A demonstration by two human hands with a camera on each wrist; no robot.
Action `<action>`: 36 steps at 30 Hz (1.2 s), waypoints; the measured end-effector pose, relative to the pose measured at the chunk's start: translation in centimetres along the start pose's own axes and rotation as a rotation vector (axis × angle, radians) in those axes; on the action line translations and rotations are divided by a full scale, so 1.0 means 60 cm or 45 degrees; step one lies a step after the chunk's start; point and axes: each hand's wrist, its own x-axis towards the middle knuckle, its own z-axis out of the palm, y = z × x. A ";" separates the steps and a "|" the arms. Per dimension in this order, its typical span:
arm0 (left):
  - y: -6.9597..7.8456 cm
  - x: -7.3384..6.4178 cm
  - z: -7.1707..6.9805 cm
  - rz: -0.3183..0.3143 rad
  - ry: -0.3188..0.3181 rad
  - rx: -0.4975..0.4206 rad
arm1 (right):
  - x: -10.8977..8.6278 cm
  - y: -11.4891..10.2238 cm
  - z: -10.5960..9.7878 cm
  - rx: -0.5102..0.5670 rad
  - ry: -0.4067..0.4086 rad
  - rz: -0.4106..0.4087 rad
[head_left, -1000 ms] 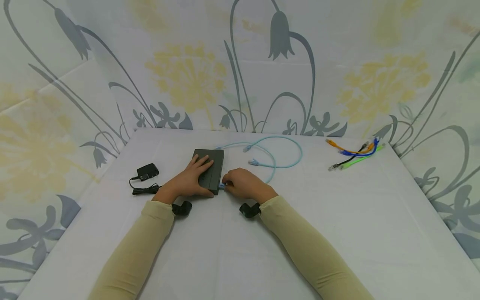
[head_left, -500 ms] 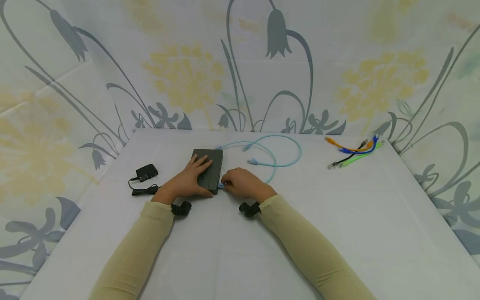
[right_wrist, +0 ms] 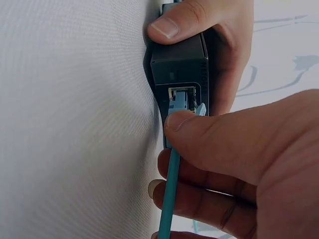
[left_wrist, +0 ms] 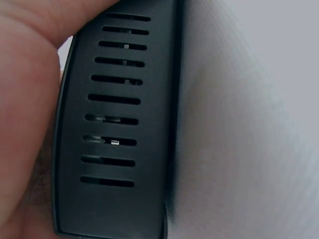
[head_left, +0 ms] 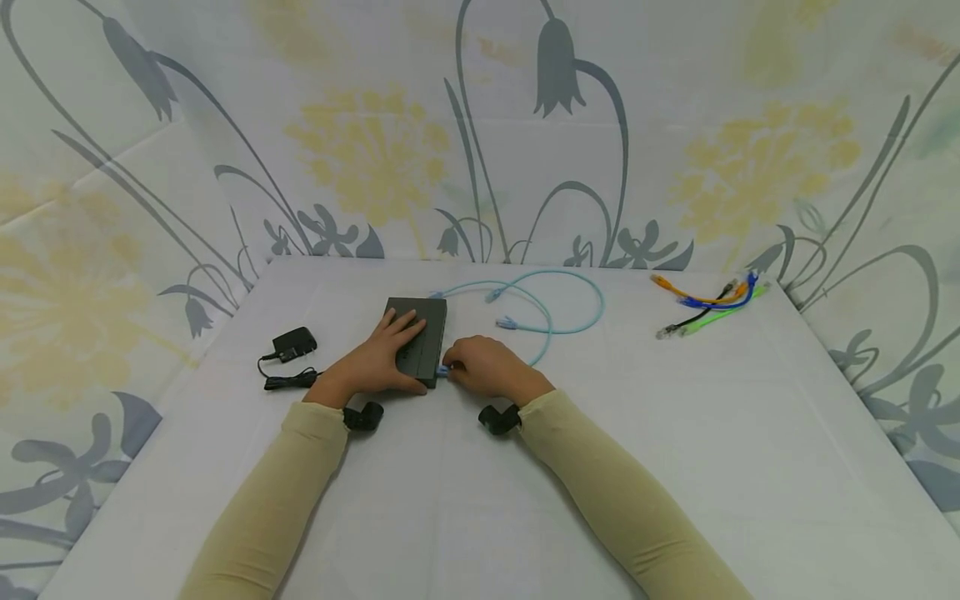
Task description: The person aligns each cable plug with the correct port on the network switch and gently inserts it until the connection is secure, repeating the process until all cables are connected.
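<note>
A black network switch (head_left: 424,342) lies on the white-covered table. My left hand (head_left: 382,354) holds it, fingers spread over its top and thumb bent round the near end. My right hand (head_left: 487,367) pinches the light blue plug (right_wrist: 179,102) of an Ethernet cable (right_wrist: 170,189) between thumb and fingers. In the right wrist view the plug sits at the mouth of a port on the switch's side; its depth inside cannot be told. The left wrist view shows the slotted end (left_wrist: 114,109) of the switch beside my thumb and palm.
A second light blue Ethernet cable (head_left: 600,304) lies looped at the back. A black power adapter (head_left: 295,343) with bundled cord (head_left: 291,382) is left of the switch. Short orange, blue, black and green cables (head_left: 712,305) are piled at the back right. A patterned curtain stands behind.
</note>
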 end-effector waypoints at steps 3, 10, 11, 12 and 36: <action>0.001 0.000 0.000 0.002 0.001 -0.004 | 0.000 0.000 0.000 -0.004 0.003 -0.012; -0.001 0.001 0.001 0.007 0.011 -0.003 | 0.000 0.000 0.000 0.002 0.023 -0.041; -0.001 0.001 0.001 0.007 0.012 -0.003 | -0.001 0.000 -0.001 0.011 0.023 -0.041; -0.001 0.001 0.001 0.007 0.013 0.000 | -0.001 0.000 -0.002 0.020 0.022 -0.041; -0.002 0.002 0.001 0.004 0.007 0.020 | -0.002 0.026 -0.007 0.109 0.098 0.002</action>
